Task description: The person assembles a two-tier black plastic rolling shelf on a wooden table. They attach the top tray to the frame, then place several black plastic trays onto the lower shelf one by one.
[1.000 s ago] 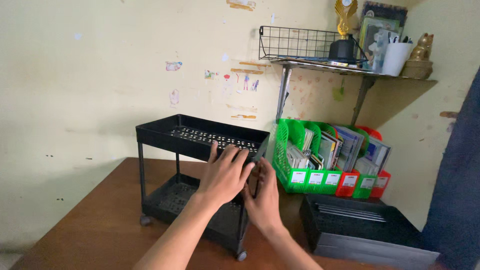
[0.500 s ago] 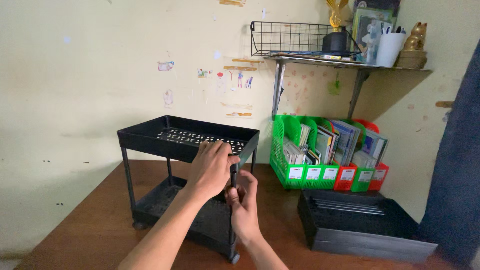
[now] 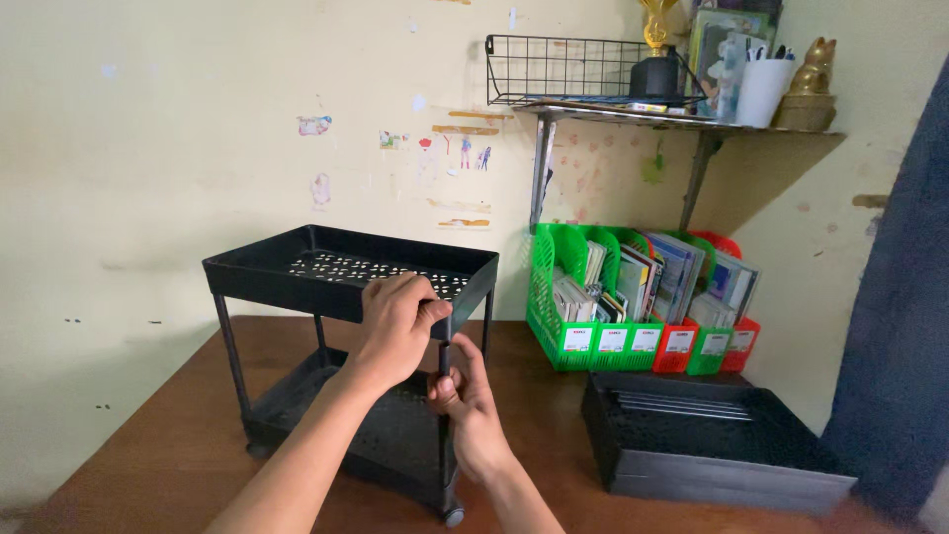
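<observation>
One black two-tier cart (image 3: 336,297) stood on the brown table (image 3: 554,415): perforated trays, thin posts, small wheels below. Left hand (image 3: 395,326) had its grip curled shut over the top tray's near edge. Right hand (image 3: 465,400) pinched the near corner post (image 3: 444,435) just under it. Beside it, approx. five file racks (image 3: 633,297) (three green, two red) and a stack of black trays (image 3: 712,440).

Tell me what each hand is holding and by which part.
The left hand grips the black cart's top tray at its near front rim, by the corner. The right hand wraps the upright corner post just below that tray.
</observation>
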